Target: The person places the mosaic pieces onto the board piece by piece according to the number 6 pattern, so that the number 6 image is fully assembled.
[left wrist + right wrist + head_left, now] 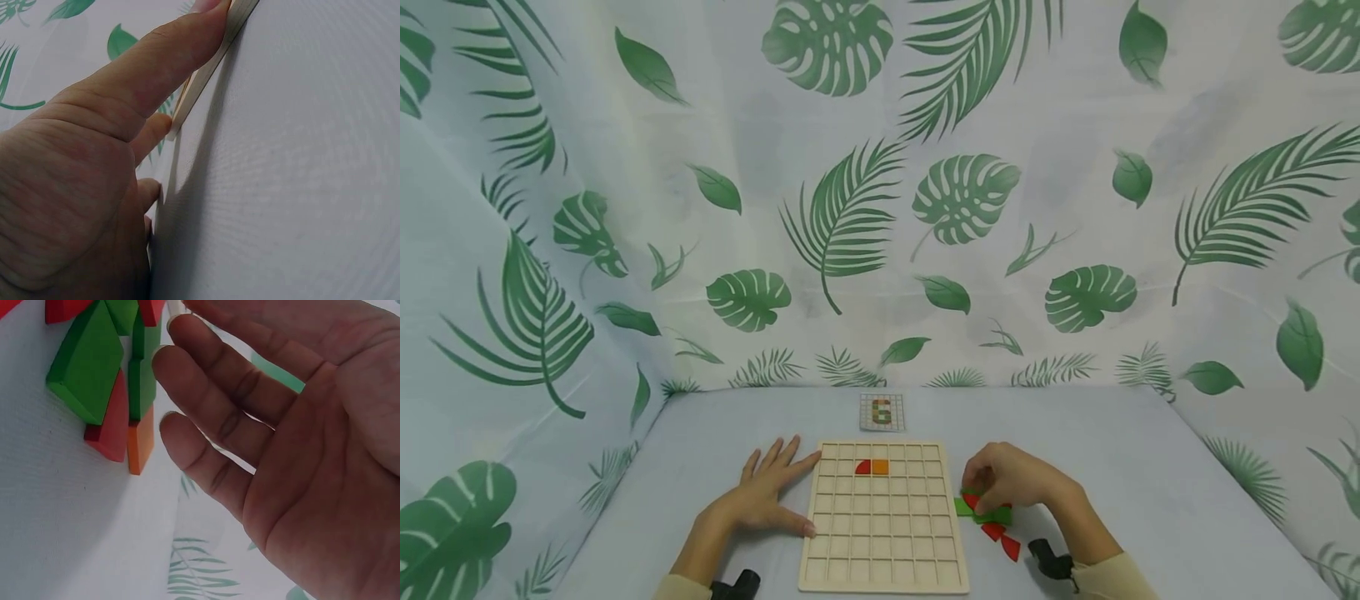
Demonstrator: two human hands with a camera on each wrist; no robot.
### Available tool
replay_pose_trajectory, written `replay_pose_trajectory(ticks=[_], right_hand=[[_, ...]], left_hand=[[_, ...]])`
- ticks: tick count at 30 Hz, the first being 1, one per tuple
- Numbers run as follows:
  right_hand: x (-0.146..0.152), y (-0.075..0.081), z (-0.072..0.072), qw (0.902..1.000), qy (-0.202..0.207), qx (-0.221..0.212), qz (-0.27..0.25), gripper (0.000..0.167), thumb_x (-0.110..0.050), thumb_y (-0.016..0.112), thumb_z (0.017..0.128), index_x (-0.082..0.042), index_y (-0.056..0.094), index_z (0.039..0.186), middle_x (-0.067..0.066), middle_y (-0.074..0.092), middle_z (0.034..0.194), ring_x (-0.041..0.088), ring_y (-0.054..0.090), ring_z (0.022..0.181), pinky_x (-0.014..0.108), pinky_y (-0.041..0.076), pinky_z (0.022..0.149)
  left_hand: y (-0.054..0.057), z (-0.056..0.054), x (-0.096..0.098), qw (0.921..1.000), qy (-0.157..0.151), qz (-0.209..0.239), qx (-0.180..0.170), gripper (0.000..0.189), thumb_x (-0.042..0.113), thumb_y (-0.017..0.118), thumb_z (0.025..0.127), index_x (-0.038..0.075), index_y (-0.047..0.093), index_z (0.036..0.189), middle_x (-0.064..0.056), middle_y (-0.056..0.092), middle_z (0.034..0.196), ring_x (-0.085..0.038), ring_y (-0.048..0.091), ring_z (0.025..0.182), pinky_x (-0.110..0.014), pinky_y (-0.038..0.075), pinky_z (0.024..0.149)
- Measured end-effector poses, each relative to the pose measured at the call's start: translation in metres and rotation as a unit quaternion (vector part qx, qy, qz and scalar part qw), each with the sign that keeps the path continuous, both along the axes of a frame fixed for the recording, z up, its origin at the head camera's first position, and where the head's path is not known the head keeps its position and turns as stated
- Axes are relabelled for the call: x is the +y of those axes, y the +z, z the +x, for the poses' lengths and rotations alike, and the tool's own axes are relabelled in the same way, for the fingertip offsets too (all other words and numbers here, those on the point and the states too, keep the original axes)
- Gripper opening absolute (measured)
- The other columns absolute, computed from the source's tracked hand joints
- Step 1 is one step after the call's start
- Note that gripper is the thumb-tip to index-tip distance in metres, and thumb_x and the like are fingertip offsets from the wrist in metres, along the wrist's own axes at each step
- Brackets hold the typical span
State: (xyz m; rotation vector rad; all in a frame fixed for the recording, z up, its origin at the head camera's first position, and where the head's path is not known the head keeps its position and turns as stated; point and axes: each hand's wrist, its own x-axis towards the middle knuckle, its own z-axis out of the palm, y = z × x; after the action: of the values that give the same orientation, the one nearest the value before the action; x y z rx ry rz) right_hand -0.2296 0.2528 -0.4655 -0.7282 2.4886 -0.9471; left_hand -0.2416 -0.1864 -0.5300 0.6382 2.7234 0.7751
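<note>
Grid board [880,527] flat on the table [1075,433] – red piece [864,467] and orange square [881,467] side by side in its upper cells. Left hand [760,497] spread, touching board's left edge. Right hand [1015,478] at the loose pieces [998,517], right of board – can't tell if it's pinching one.

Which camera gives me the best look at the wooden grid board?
The head view: it shows almost the whole wooden grid board from above, with its squares and two coloured pieces in it. The left wrist view shows only a strip of its edge by the left hand; in the right wrist view I cannot make it out.
</note>
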Motion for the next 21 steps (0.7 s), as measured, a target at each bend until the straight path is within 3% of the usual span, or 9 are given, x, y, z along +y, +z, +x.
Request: replay_pose_trajectory(ticks=[7, 21], right_hand=[[-0.0040, -0.0064, 0.0004, 0.9999, 0.012, 0.000, -0.007, 0.019, -0.001, 0.088, 0.077, -0.009, 0.075, 0.087, 0.003, 0.070, 0.081, 0.007, 0.060, 0.069, 0.024, 0.054, 0.061], [-0.0050, -0.0061, -0.0016, 0.9999, 0.003, 0.011, 0.008, 0.019, 0.000, 0.087, 0.077, -0.008, 0.071, 0.085, 0.000, 0.067, 0.078, 0.007, 0.058, 0.067, 0.024, 0.052, 0.059]], left_hand=[[0.0002, 0.0040, -0.0040, 0.9999, -0.009, 0.007, 0.001, 0.116, 0.071, 0.087, 0.065, 0.030, 0.037, 0.163, -0.020, 0.007, 0.175, -0.048, -0.006, 0.160, -0.073, -0.014, 0.121], [0.0013, -0.0002, -0.0007, 1.0000, -0.001, 0.004, -0.002, 0.117, 0.072, 0.086, 0.065, 0.032, 0.037, 0.163, -0.018, 0.007, 0.175, -0.046, -0.006, 0.161, -0.072, -0.013, 0.122]])
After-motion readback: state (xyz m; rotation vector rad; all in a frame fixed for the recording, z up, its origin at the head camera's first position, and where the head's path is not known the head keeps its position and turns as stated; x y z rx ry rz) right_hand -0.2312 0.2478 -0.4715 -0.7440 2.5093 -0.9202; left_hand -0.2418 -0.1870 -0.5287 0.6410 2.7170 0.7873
